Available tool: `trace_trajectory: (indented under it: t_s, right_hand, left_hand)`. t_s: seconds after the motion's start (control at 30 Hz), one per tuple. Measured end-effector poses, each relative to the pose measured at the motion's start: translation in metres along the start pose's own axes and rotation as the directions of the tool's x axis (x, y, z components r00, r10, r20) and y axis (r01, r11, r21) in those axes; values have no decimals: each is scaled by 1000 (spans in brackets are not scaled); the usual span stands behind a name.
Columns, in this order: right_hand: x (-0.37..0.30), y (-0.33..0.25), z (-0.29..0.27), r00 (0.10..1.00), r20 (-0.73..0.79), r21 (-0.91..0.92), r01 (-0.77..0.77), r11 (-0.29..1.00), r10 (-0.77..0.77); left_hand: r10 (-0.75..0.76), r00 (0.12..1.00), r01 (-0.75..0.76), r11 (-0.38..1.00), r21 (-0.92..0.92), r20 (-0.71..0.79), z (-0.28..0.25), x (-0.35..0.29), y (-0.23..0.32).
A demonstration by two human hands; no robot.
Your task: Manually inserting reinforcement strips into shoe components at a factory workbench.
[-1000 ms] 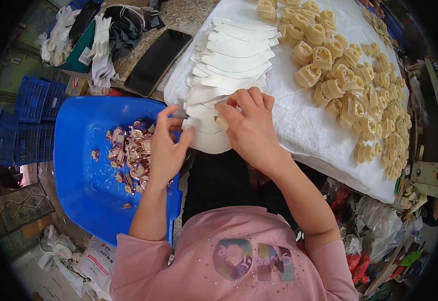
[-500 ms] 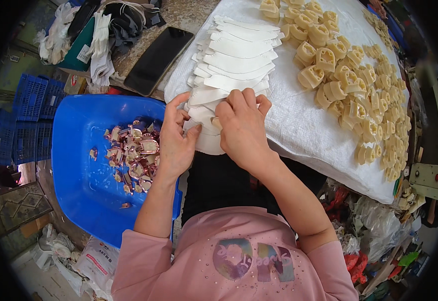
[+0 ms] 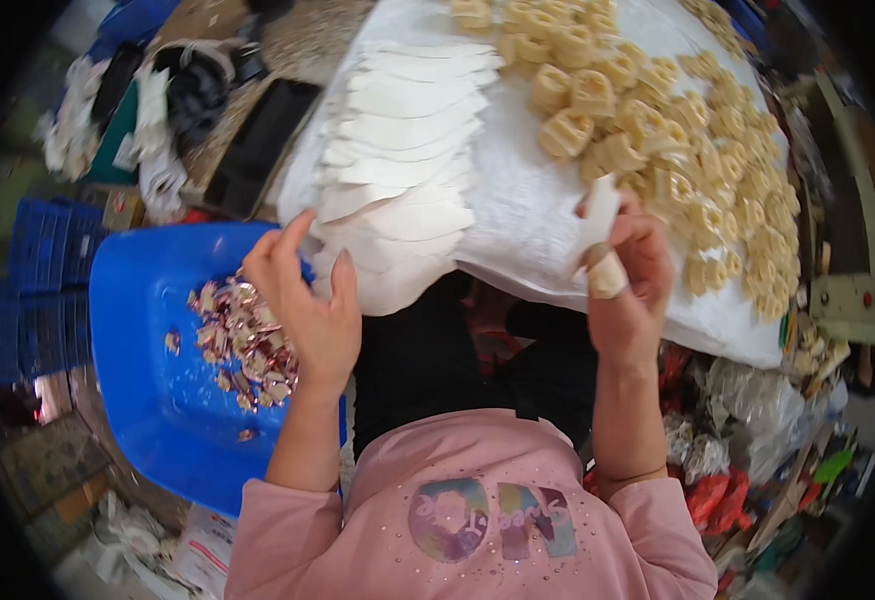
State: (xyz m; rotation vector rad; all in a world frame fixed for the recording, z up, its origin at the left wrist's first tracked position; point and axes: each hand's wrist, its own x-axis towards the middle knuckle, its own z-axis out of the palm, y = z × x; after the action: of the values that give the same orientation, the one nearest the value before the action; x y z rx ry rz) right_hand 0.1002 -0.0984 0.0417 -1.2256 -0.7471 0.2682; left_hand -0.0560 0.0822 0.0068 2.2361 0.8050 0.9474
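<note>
A fanned row of overlapping white sheet pieces with curved edges lies on a white woven cloth. My left hand is open beside the near end of the row, its thumb and fingers spread. Off to the right, my right hand is raised and pinches a small white strip that stands up from the fingers. A beige wrap covers its thumb tip. What the strip is made of I cannot tell.
Many cream-coloured hollow moulded pieces cover the right of the cloth. A blue tub with shiny pinkish bits stands at the left. Behind it lies a black phone. Blue crates sit far left; plastic bags lie at right.
My right hand has left the near end of the white pieces and moved right, now with a white strip. My left hand has opened and drawn away from the pieces. The view has shifted.
</note>
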Motion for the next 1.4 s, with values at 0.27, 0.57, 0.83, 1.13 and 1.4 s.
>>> trace_trajectory:
  t_s: [0.27, 0.57, 0.83, 1.13, 1.4]
  right_hand:
    - [-30, -7, -7, 982, 178, -418, 11, 908, 70]
    - [-64, -20, -117, 861, -356, -877, -174, 448, -363]
    - [-65, -4, -164, 904, -370, -842, -229, 489, -214]
    - [-68, 14, -150, 761, -238, -929, 3, 370, -603]
    - [-23, 30, -57, 935, -58, -735, 197, 648, -350]
  left_hand:
    - [425, 805, -112, 794, -597, 414, 54, -25, 71]
    - [-35, 645, 731, 320, -603, 763, 82, -28, 80]
    - [91, 649, 741, 146, -655, 755, 85, -17, 91]
    - [47, 685, 701, 229, -676, 727, 74, -8, 66]
    - [59, 810, 572, 137, -809, 583, 86, -1, 68]
